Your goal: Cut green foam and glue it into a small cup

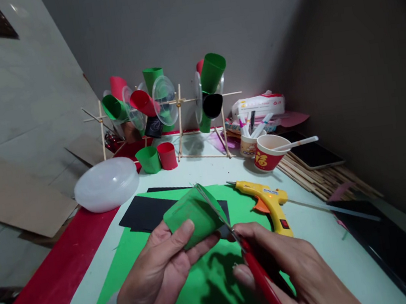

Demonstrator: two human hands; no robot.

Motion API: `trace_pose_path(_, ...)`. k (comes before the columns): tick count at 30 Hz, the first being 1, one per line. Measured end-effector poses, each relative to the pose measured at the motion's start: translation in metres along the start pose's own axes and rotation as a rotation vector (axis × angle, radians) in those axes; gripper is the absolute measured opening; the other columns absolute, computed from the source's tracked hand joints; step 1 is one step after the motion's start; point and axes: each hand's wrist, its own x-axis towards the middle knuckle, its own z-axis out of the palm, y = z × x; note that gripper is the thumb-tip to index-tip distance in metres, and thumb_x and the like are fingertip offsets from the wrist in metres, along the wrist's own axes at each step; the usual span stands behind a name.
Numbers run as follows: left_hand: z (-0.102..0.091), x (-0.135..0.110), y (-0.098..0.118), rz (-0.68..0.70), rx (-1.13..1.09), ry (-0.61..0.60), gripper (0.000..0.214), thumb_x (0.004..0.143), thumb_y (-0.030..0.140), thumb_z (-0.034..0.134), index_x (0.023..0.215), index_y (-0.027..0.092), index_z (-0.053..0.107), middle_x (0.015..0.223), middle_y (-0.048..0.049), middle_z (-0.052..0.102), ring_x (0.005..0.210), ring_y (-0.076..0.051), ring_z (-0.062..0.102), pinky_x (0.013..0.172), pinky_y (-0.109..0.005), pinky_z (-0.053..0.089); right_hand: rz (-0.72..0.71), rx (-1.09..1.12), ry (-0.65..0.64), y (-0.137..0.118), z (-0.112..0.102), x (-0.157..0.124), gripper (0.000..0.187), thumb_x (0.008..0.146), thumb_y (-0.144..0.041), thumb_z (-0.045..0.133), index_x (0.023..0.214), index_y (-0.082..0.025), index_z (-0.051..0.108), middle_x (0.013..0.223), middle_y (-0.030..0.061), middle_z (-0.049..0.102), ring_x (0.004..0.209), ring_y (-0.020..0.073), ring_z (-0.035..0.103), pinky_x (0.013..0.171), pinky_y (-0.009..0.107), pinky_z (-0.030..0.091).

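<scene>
Between both hands, cup: green, tilted, raised over the sheet.
Left hand: at the cup's 7 o'clock; thumb on the near face, fingers beneath, gripping it. It is the hand in contact with the cup.
Right hand: at the cup's 4 o'clock, fingers wrapped about the scissors.
Blades: over the cup's right end, a narrow green margin showing to their 3 o'clock. The scissors' long axis runs from 11 o'clock at the tips to 5 o'clock at the red handles. How far apart the blades stand, I cannot tell.
Left fingers to blades: the fingertips under the cup lie near the blades' lower stretch.
Sheet: green, flat on the bench beneath both hands.
Black card: 9 o'clock from the cup, on the sheet.
Glue gun: 3 o'clock, nozzle pointing to 9.
Lids: clear, stacked, at 10 o'clock.
Small green cup and red cup: 11 o'clock, side by side.
Stand: thin sticks at 12 o'clock, carrying clear discs and coloured cups.
Paper cup and pen cup: 2 o'clock.
Sticks: near 3 o'clock, phone on top.
</scene>
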Motion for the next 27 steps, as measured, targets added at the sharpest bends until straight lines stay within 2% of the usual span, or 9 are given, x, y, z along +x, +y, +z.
trace_pose_path(3,-0.003,0.0,-0.001,0.004,-0.018,0.017,0.015,0.085,0.011,0.073,0.1,0.014,0.069,0.108,-0.0114,0.077,0.119,-0.031,0.066,0.102,-0.044,0.056,-0.01,0.026,-0.001,0.001,0.0,0.0,0.025,0.094,-0.038,0.058,0.11,-0.023,0.07,0.075,0.0038,0.075,0.062,0.0182,0.071,0.056,0.021,0.058)
trace_pose_path(7,-0.004,-0.002,-0.001,0.003,-0.024,-0.046,0.041,0.088,0.012,0.069,0.128,0.018,0.062,0.114,-0.0111,0.077,0.113,-0.029,0.07,0.102,-0.045,0.056,-0.017,0.075,-0.019,0.001,0.0,0.002,0.023,0.096,-0.036,0.055,0.109,-0.022,0.068,0.076,0.0042,0.075,0.062,0.0178,0.071,0.057,0.021,0.058)
trace_pose_path(9,-0.003,-0.002,-0.001,-0.002,-0.028,-0.045,0.044,0.09,0.01,0.067,0.132,0.019,0.06,0.113,-0.0108,0.077,0.112,-0.028,0.071,0.102,-0.045,0.057,-0.028,0.084,-0.024,0.001,0.0,0.002,0.021,0.097,-0.035,0.054,0.107,-0.022,0.068,0.077,0.004,0.075,0.062,0.0171,0.071,0.057,0.02,0.058)
trace_pose_path(11,-0.001,-0.002,0.0,-0.011,-0.039,-0.036,0.035,0.09,0.009,0.067,0.124,0.017,0.066,0.112,-0.0111,0.078,0.112,-0.029,0.071,0.1,-0.043,0.058,-0.035,0.081,-0.022,0.0,0.0,0.003,0.02,0.097,-0.034,0.053,0.104,-0.022,0.068,0.077,0.0037,0.075,0.062,0.0166,0.072,0.056,0.019,0.058)
trace_pose_path(14,0.0,-0.002,0.0,-0.047,-0.055,-0.027,0.014,0.088,0.008,0.067,0.098,0.011,0.076,0.108,-0.014,0.078,0.111,-0.03,0.071,0.095,-0.041,0.061,-0.034,0.062,-0.012,-0.003,-0.001,0.002,0.02,0.097,-0.033,0.052,0.102,-0.023,0.069,0.075,0.0032,0.075,0.062,0.0166,0.071,0.056,0.02,0.057)
trace_pose_path(16,-0.001,-0.003,0.001,-0.068,-0.053,-0.041,0.011,0.087,0.008,0.066,0.089,0.008,0.077,0.106,-0.0162,0.079,0.108,-0.031,0.072,0.092,-0.041,0.063,-0.022,0.066,-0.025,-0.005,-0.001,0.002,0.019,0.096,-0.034,0.053,0.101,-0.024,0.069,0.073,0.0023,0.074,0.059,0.0165,0.07,0.055,0.02,0.057)
trace_pose_path(22,-0.002,-0.004,0.005,-0.06,-0.034,-0.055,0.017,0.091,0.009,0.062,0.09,0.006,0.079,0.101,-0.0152,0.08,0.095,-0.025,0.075,0.086,-0.035,0.065,0.142,0.208,-0.115,-0.003,-0.005,0.006,0.015,0.094,-0.038,0.056,0.099,-0.025,0.061,0.057,-0.0043,0.062,0.045,0.0141,0.058,0.047,0.022,0.051)
trace_pose_path(24,-0.001,-0.004,0.006,-0.054,-0.04,-0.035,0.018,0.091,0.009,0.063,0.086,0.008,0.08,0.099,-0.0149,0.08,0.092,-0.024,0.076,0.083,-0.034,0.065,0.155,0.224,-0.132,-0.001,-0.008,0.008,0.015,0.091,-0.038,0.06,0.098,-0.025,0.058,0.062,-0.0039,0.063,0.047,0.0146,0.059,0.047,0.022,0.051)
trace_pose_path(27,-0.001,-0.004,0.006,-0.059,-0.044,-0.056,0.016,0.09,0.012,0.065,0.088,0.008,0.08,0.105,-0.0161,0.079,0.094,-0.025,0.075,0.085,-0.035,0.064,0.138,0.19,-0.156,-0.003,-0.012,0.008,0.022,0.086,-0.037,0.066,0.103,-0.025,0.058,0.077,0.0008,0.07,0.063,0.0192,0.069,0.058,0.026,0.056)
